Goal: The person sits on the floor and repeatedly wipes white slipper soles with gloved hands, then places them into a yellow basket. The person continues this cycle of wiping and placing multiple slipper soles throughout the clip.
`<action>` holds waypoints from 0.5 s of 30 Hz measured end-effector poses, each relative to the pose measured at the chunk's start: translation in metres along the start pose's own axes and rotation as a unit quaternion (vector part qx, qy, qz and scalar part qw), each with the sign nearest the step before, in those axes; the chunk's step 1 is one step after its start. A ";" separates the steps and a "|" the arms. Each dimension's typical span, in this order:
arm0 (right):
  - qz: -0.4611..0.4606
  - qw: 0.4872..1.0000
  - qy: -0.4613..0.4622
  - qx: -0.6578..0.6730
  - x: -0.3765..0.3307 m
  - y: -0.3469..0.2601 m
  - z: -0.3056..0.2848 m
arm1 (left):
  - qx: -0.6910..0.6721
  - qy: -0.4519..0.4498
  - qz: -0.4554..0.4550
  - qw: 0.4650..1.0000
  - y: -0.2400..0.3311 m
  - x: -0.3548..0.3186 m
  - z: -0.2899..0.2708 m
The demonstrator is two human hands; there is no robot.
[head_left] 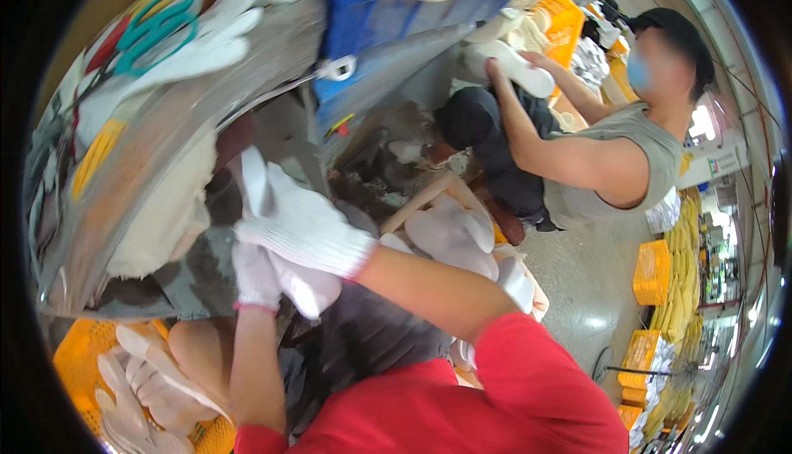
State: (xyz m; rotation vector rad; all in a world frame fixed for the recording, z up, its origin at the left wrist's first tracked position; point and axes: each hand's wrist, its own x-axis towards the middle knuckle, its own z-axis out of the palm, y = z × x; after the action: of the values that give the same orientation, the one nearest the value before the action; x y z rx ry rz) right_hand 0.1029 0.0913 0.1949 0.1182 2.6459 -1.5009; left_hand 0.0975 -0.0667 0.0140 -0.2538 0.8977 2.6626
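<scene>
Both my hands wear white knit gloves and meet at the edge of a grey metal workbench (165,136). My right hand (301,223) reaches in from the right, out of a red sleeve, and grips a white shoe sole (252,175). The sole's narrow end sticks up above the fingers. My left hand (256,277) comes up from below and grips the same sole at its lower, rounded end, just under my right hand. The middle of the sole is hidden by the gloves.
Teal scissors (157,25) and a spare white glove (214,37) lie on the bench top. An orange crate (74,355) of white soles sits lower left. More white soles (454,235) are piled on the right. A seated co-worker (610,157) holds another white sole (520,66).
</scene>
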 end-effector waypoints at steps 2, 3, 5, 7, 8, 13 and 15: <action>0.063 0.992 -0.104 0.035 -0.035 0.006 -0.021 | 0.027 -0.017 0.038 0.999 -0.017 0.009 0.015; 0.095 0.989 -0.099 0.052 -0.049 0.010 -0.028 | -0.039 -0.012 0.003 0.999 -0.023 0.010 0.024; -0.037 0.986 0.079 -0.142 -0.063 0.021 -0.032 | 0.006 0.086 -0.007 0.996 -0.032 0.027 0.052; -0.075 0.987 0.144 -0.023 -0.059 0.032 -0.027 | 0.030 0.148 0.016 0.988 -0.037 0.040 0.076; -0.094 0.981 0.166 0.013 -0.050 0.037 -0.023 | 0.073 0.223 0.052 0.971 -0.039 0.047 0.089; -0.149 0.955 0.233 -0.109 -0.008 0.051 0.003 | 0.304 0.170 0.134 0.928 -0.017 0.072 0.075; -0.154 0.960 0.216 -0.094 0.004 0.051 0.008 | 0.618 0.162 0.193 0.745 -0.011 0.079 0.057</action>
State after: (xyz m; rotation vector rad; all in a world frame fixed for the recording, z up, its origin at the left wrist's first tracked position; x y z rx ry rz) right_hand 0.1052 0.1106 0.1468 0.0206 3.2737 -1.4261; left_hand 0.0238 -0.0040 0.0315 -0.1897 2.7795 1.6841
